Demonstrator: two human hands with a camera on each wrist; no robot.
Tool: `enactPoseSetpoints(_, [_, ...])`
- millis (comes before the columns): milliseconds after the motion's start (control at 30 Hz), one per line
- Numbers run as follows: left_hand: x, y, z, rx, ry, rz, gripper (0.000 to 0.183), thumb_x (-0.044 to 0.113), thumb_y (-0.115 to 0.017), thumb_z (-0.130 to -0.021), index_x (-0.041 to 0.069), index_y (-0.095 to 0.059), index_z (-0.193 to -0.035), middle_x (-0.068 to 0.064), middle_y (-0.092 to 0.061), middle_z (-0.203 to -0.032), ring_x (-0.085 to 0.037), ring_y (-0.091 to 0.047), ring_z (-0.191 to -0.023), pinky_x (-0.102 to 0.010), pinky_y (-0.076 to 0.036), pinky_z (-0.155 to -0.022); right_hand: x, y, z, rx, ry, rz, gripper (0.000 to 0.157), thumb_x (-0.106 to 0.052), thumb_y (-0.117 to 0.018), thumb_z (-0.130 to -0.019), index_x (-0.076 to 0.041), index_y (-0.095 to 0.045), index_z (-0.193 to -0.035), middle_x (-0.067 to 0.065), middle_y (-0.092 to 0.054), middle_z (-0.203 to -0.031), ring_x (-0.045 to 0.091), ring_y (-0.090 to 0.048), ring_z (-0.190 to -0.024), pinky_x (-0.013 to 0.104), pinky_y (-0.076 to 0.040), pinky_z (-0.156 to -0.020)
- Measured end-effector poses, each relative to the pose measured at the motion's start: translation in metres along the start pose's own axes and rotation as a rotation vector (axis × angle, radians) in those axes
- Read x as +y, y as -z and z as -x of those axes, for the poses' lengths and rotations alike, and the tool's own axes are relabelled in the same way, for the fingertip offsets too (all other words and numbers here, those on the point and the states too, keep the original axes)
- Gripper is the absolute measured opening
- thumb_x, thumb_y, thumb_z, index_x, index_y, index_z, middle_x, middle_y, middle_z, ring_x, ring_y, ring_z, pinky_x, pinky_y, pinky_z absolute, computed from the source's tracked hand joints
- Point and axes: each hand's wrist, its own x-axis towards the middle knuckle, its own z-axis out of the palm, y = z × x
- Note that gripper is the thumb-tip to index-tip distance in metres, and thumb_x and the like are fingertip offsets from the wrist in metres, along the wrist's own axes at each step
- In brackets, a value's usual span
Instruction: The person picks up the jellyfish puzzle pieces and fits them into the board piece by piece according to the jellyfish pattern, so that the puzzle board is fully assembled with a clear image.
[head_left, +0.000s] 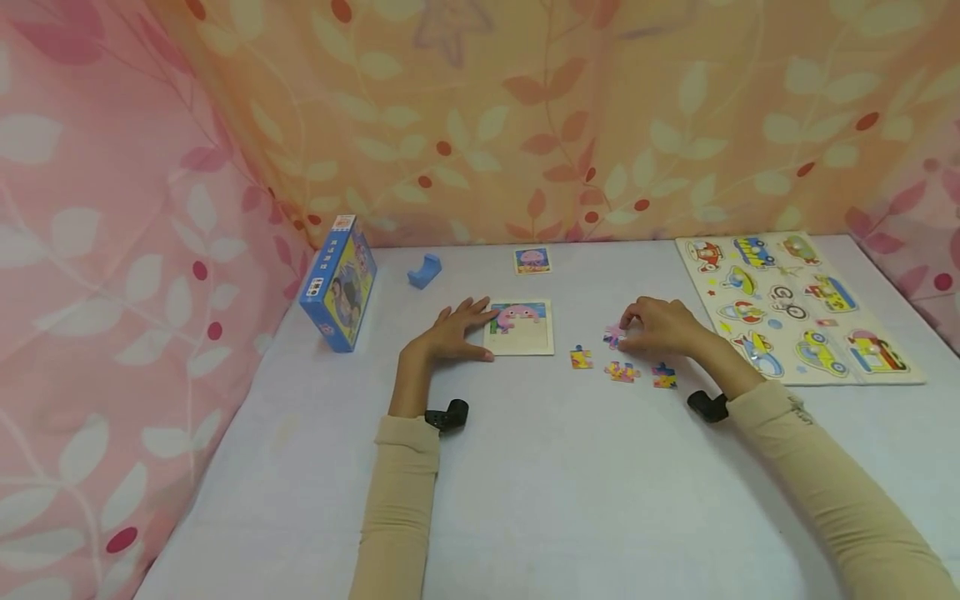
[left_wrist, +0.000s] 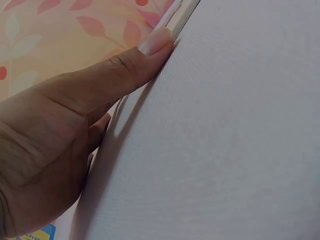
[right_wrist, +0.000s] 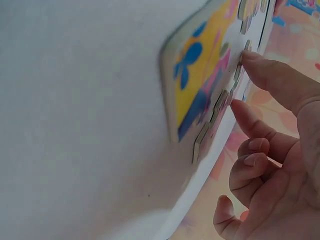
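A small square puzzle tray [head_left: 534, 342] lies on the table, partly filled with a pink cartoon animal. My left hand [head_left: 453, 332] rests against its left side with fingers spread; in the left wrist view the thumb [left_wrist: 156, 42] touches the tray's edge. Farther right, my right hand [head_left: 663, 327] pinches a pink jigsaw piece [head_left: 612, 337] between thumb and index finger, at table level. Around it lie a yellow piece [head_left: 581, 358], a pink-and-yellow piece [head_left: 622, 372] and a blue-and-yellow piece [head_left: 663, 377]. A yellow-and-blue piece [right_wrist: 197, 65] looms large in the right wrist view.
Behind the tray lies a small picture card [head_left: 532, 260]. A blue box [head_left: 337, 287] stands upright at the left, near a blue plastic holder [head_left: 425, 272]. At the right lies a large vehicle puzzle board [head_left: 783, 333]. Patterned curtains [head_left: 480, 125] border the table.
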Motion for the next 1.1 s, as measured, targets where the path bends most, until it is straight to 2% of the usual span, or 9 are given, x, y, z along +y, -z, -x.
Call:
enactPoseSetpoints(100, [0.001, 0.001, 0.001, 0.003, -0.001, 0.012, 0.085, 0.047, -0.071, -0.074, 0.029, -0.027, -0.145, 0.007, -0.009, -0.156, -0.021, 0.003, -0.144, -0.048, 0.005, -0.115, -0.001, -0.001, -0.002, -0.013, -0.006, -0.004, 0.031, -0.033, -0.071, -0.075, -0.009, -0.065, -0.094, 0.008, -0.061, -0.095, 0.022, -0.052, -0.079, 0.041, -0.035, -0.073])
enactPoseSetpoints(233, [0.001, 0.001, 0.003, 0.012, 0.003, 0.014, 0.085, 0.046, -0.072, -0.073, 0.028, -0.028, -0.145, 0.006, -0.010, -0.156, -0.021, 0.002, -0.144, -0.048, 0.005, -0.115, -0.001, -0.001, -0.004, -0.008, 0.028, -0.005, 0.028, -0.030, -0.070, -0.075, -0.008, -0.066, -0.093, 0.007, -0.062, -0.092, 0.020, -0.051, -0.077, 0.039, -0.035, -0.072])
enactPoseSetpoints(567, [0.000, -0.001, 0.000, 0.037, 0.016, 0.046, 0.086, 0.047, -0.075, -0.070, 0.031, -0.033, -0.143, 0.009, -0.014, -0.155, -0.018, 0.001, -0.144, -0.044, 0.006, -0.115, -0.010, 0.006, -0.016, 0.059, 0.124, 0.032, 0.024, -0.024, -0.068, -0.074, -0.009, -0.068, -0.092, 0.003, -0.057, -0.081, 0.016, -0.047, -0.067, 0.035, -0.033, -0.068])
enactPoseSetpoints(800, [0.000, -0.001, -0.001, 0.034, 0.019, 0.056, 0.087, 0.046, -0.076, -0.069, 0.029, -0.033, -0.143, 0.007, -0.014, -0.155, -0.018, 0.000, -0.144, -0.045, 0.006, -0.115, -0.030, 0.005, -0.039, 0.054, 0.165, 0.034, 0.024, -0.026, -0.067, -0.075, -0.010, -0.069, -0.092, 0.004, -0.055, -0.079, 0.017, -0.046, -0.069, 0.031, -0.032, -0.064])
enactPoseSetpoints(1100, [0.003, -0.001, 0.002, 0.042, 0.028, 0.051, 0.086, 0.045, -0.076, -0.070, 0.029, -0.034, -0.143, 0.007, -0.015, -0.155, -0.018, -0.001, -0.144, -0.044, 0.006, -0.116, -0.064, 0.002, -0.069, 0.041, 0.215, 0.056, 0.025, -0.026, -0.068, -0.075, -0.008, -0.068, -0.093, 0.006, -0.058, -0.082, 0.019, -0.048, -0.075, 0.034, -0.031, -0.068])
